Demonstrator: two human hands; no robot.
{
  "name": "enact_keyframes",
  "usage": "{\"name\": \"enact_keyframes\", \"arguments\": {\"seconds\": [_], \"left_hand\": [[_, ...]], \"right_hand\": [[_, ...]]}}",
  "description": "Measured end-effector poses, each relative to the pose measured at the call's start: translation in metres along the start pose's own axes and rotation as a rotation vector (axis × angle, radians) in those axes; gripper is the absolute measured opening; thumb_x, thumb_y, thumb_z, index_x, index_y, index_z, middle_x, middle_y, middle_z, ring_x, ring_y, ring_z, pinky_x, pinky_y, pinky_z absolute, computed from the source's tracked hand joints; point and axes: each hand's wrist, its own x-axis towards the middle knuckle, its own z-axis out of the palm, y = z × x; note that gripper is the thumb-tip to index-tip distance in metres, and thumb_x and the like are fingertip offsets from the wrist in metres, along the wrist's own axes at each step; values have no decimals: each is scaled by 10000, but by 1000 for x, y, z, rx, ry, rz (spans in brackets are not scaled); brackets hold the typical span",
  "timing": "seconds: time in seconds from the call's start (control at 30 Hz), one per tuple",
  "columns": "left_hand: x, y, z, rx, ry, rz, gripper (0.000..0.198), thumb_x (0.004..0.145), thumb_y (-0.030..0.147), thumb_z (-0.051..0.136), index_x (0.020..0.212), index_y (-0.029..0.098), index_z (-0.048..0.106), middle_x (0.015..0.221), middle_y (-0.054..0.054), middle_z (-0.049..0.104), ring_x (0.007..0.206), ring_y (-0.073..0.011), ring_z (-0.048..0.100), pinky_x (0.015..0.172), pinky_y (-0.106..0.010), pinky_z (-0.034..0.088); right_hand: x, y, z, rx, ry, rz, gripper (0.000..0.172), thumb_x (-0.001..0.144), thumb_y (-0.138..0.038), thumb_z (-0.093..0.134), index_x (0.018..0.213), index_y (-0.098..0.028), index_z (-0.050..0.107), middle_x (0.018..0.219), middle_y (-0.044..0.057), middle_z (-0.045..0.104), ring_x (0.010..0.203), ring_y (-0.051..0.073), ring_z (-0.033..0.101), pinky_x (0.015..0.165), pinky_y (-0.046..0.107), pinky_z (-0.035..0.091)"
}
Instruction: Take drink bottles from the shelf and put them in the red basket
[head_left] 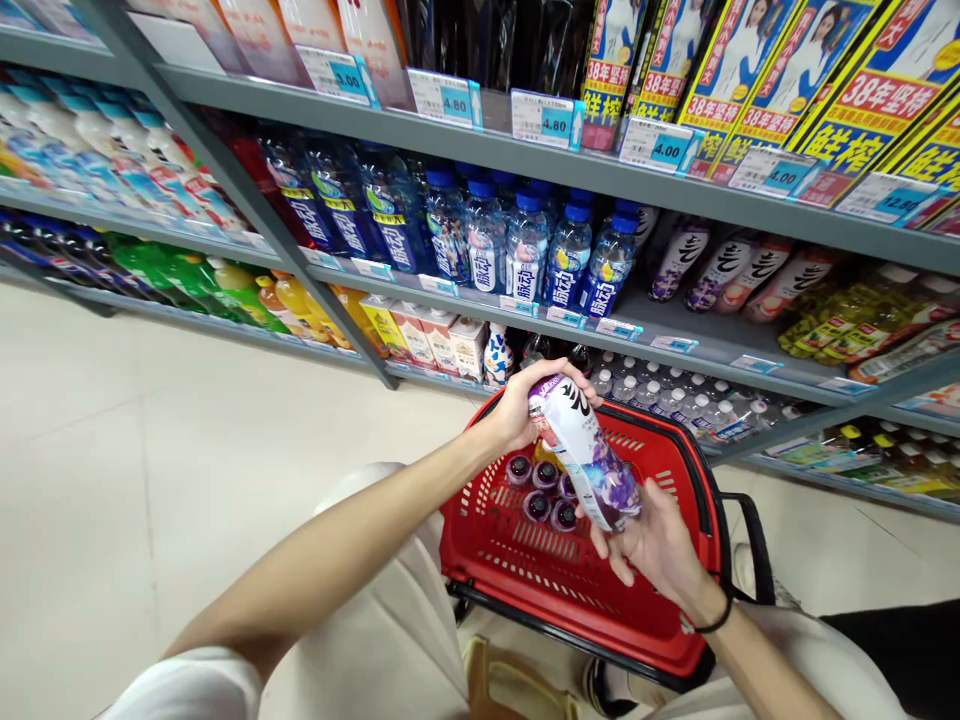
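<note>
A drink bottle (585,455) with a white and purple flowered label and large black characters slants across my view above a red shopping basket (517,590). My left hand (525,400) is wrapped round its upper end, and the cap is hidden. Around the lower end, my right hand (660,540) has its fingertips behind the bottle and its thumb on the near side; a dark band circles that wrist. Inside the basket stand several dark-capped bottles (545,474) with purple rims, with something yellow partly hidden beside them.
Blue-capped drink bottles (525,240) fill the middle shelf. To their right lie similar flowered bottles (679,260). Yellow cartons (739,80) line the upper shelf above price tags (546,118). The basket's black handle (754,545) sticks out on the right. A beige stool-like object (517,680) is below.
</note>
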Motion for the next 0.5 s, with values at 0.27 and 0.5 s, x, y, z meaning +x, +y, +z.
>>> {"name": "enact_keyframes", "arguments": {"seconds": [0.27,0.5], "left_hand": [[3,-3,-6,92,-78,-40,363,834,450,640,883,115,772,901,-127,773,812,-251,724,811,-367,563],[6,-1,-9,256,-75,-51,462,855,537,607,971,119,767,947,-146,781,853,-264,720,825,-359,544]], "right_hand": [[-3,11,-10,-275,194,-244,581,892,-481,761,1362,-250,510,905,25,734,507,158,671,557,334,600],[0,8,-13,-637,322,-409,652,838,-396,828,1389,-271,503,1386,120,618,1085,269,709,896,395,627]]}}
